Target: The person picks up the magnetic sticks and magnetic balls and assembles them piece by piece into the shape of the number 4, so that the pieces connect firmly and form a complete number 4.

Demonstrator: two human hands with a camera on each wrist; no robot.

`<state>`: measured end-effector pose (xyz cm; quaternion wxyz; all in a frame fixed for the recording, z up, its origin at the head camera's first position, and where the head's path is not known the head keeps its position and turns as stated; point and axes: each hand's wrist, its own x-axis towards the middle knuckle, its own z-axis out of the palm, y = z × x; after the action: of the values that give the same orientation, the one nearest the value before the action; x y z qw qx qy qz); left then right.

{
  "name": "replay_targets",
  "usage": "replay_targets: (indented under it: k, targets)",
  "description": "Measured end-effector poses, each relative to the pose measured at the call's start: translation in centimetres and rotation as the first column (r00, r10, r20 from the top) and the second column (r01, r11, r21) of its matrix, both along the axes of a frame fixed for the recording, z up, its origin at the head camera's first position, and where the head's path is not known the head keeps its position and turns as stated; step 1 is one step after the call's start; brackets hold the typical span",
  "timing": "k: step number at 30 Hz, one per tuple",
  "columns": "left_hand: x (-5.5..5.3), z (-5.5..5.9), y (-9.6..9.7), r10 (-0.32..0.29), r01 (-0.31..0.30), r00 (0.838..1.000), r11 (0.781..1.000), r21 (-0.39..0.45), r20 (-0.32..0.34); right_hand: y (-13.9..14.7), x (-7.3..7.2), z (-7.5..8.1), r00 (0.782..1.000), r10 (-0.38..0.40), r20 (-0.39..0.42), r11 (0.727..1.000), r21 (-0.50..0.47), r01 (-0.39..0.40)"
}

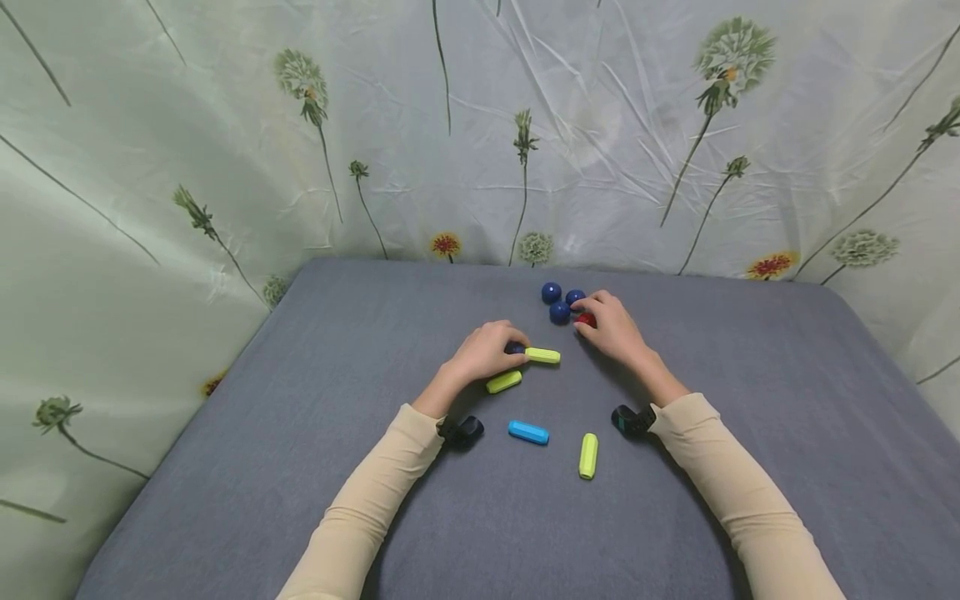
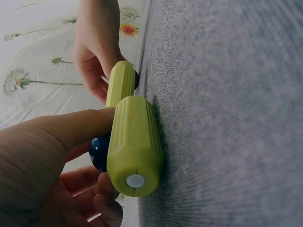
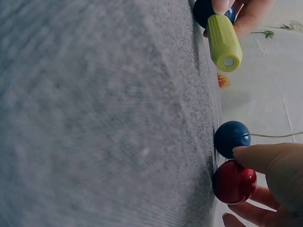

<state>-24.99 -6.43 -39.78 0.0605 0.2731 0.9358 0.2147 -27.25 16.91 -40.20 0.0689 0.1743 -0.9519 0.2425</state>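
Observation:
My left hand [image 1: 486,350] curls over a dark blue ball [image 3: 202,13] on the grey cloth, with its thumb against the ball. A stubby ribbed lime-green stick [image 1: 542,356], pen-like with a white dot at its end, lies right at those fingertips. Just below the hand is a second lime stick [image 1: 504,382], large in the left wrist view. Farther right, my right hand [image 1: 617,330] grips a glossy red ball [image 3: 234,182] between thumb and fingers. Beside the red ball sits a blue ball [image 3: 232,139], close to the thumb tip.
Near the right hand, several blue balls [image 1: 551,292] cluster toward the back edge. Closer to me lie a bright blue stick [image 1: 528,432] and another lime stick [image 1: 588,456], between the forearms. A flower-print curtain [image 1: 420,125] hangs behind the grey-covered table [image 1: 300,467].

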Motion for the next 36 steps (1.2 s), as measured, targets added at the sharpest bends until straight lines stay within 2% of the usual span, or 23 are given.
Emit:
replay_targets:
  k: [11,20,28,36]
  targets:
    - [0.0,0.0,0.0,0.001,-0.001,1.000,1.000,0.001,-0.005,0.3,0.1,-0.4,1.000,0.012,0.028,1.000,0.016,-0.012]
    - [0.0,-0.1,0.0,-0.001,0.001,1.000,1.000,0.006,-0.010,0.4,0.4,-0.6,0.999,0.029,0.021,1.000,-0.004,-0.029]
    - [0.0,-0.2,0.0,0.003,-0.003,1.000,1.000,0.004,-0.010,0.7,0.8,-0.6,0.999,0.035,0.013,0.999,-0.036,-0.035]
    - [0.0,-0.3,0.0,0.001,-0.001,1.000,1.000,0.013,-0.018,1.5,1.3,-0.8,1.000,0.008,0.026,0.996,-0.085,-0.005]
